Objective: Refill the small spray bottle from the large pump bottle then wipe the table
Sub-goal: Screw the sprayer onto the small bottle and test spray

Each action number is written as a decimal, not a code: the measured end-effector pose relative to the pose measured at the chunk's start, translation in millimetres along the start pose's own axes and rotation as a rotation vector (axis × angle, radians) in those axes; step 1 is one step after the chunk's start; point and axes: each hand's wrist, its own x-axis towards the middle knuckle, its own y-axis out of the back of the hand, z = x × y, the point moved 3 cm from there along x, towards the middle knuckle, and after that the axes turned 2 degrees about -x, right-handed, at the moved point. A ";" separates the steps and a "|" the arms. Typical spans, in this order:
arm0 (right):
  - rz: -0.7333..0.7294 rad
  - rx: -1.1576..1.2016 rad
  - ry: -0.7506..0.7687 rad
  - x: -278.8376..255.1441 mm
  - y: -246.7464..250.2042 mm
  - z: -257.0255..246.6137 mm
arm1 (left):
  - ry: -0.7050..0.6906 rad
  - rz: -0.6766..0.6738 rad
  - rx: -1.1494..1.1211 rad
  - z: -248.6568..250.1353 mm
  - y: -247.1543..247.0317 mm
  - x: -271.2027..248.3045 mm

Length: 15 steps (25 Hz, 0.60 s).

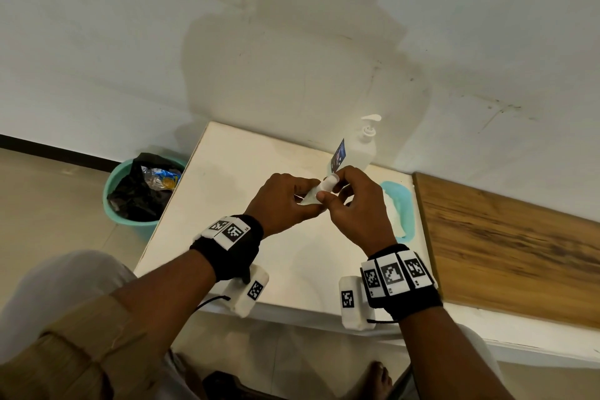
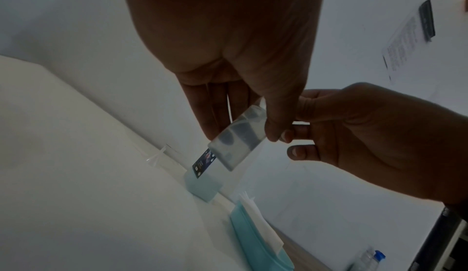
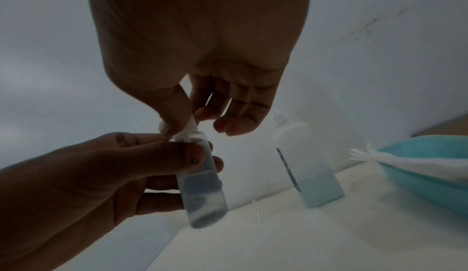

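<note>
My left hand (image 1: 282, 204) grips the small clear spray bottle (image 1: 310, 195) around its body, tilted above the white table (image 1: 233, 172). The bottle (image 3: 202, 187) holds some clear liquid in its lower part. The thumb and forefinger of my right hand (image 1: 354, 208) pinch the white spray top (image 3: 186, 130) at the bottle's neck. Behind my hands, against the wall, the large pump bottle (image 1: 365, 149) stands upright with bluish liquid low inside (image 3: 316, 187). Neither hand touches it.
A teal tray (image 1: 406, 204) with white folded cloth (image 3: 405, 163) sits right of my hands. A wooden board (image 1: 506, 247) lies further right. On the floor to the left stands a teal bin (image 1: 130, 211) lined with a black bag. A small clear plastic piece (image 3: 255, 209) lies near the pump bottle.
</note>
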 end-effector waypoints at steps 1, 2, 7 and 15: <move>0.010 -0.010 -0.008 -0.8 -2.1 -0.7 | -0.005 -0.001 0.003 0.6 0.5 -0.2; 0.017 -0.015 -0.013 -1.4 -3.6 -1.4 | -0.007 0.001 -0.002 1.4 1.1 -0.4; -0.007 0.056 0.024 1.0 -4.8 -6.1 | 0.002 0.012 -0.046 6.1 2.9 0.2; 0.035 0.163 -0.106 3.5 -8.7 -1.9 | -0.029 0.046 -0.023 5.0 1.7 0.2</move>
